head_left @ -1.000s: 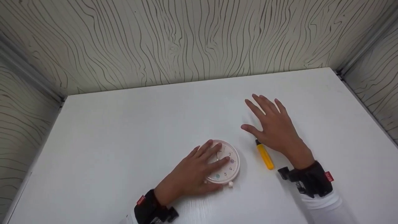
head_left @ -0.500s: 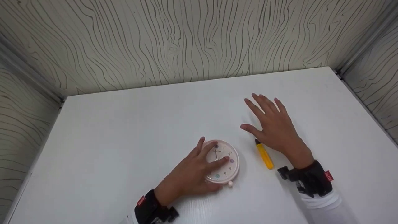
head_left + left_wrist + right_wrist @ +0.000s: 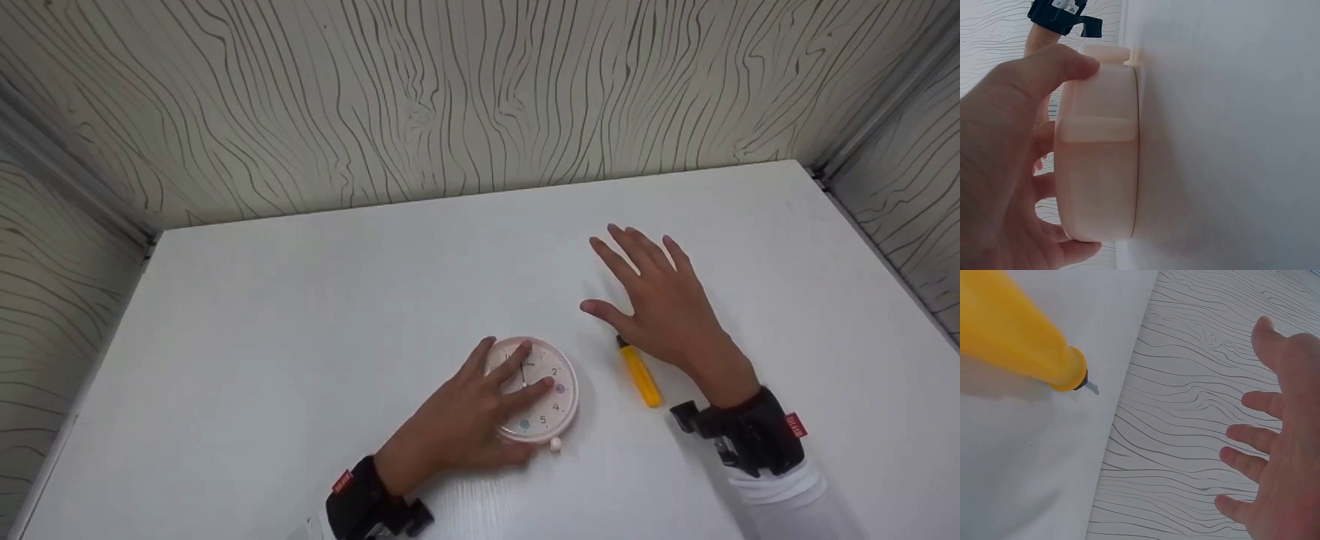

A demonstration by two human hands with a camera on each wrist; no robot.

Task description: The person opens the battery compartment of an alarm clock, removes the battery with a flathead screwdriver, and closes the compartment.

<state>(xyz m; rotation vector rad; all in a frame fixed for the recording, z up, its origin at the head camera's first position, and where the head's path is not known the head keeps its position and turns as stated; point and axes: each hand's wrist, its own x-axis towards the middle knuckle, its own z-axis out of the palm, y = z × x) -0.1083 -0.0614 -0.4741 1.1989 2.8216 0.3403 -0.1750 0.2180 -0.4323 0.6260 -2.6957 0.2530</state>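
While its thumb (image 3: 1079, 64) presses the curved side of the clock (image 3: 540, 406) and its fingers (image 3: 517, 401) reach over the dial, the left hand (image 3: 461, 424) holds it in a grip about as wide as the casing. The clock, a smooth, pale pink disc with a ball foot (image 3: 556, 445), lies face up on the white worktop (image 3: 300, 315). Just to its right lies the tool (image 3: 641, 380), glossy yellow with a black collar. By the tool's collar end, the right hand (image 3: 660, 304) is spread wide, holding nothing. Behind rises a wall (image 3: 465, 97) with wavy, grain-like lines.

The left wrist view alone shows the clock's deep side with a raised band; the dial's numerals show only in the head view. The right wrist view reveals the tool's short metal tip (image 3: 1093, 388), hard to make out from above.

Compared with half a second ago, one left finger has shifted over the mark at the dial's top; clock, tool and right hand look unmoved.
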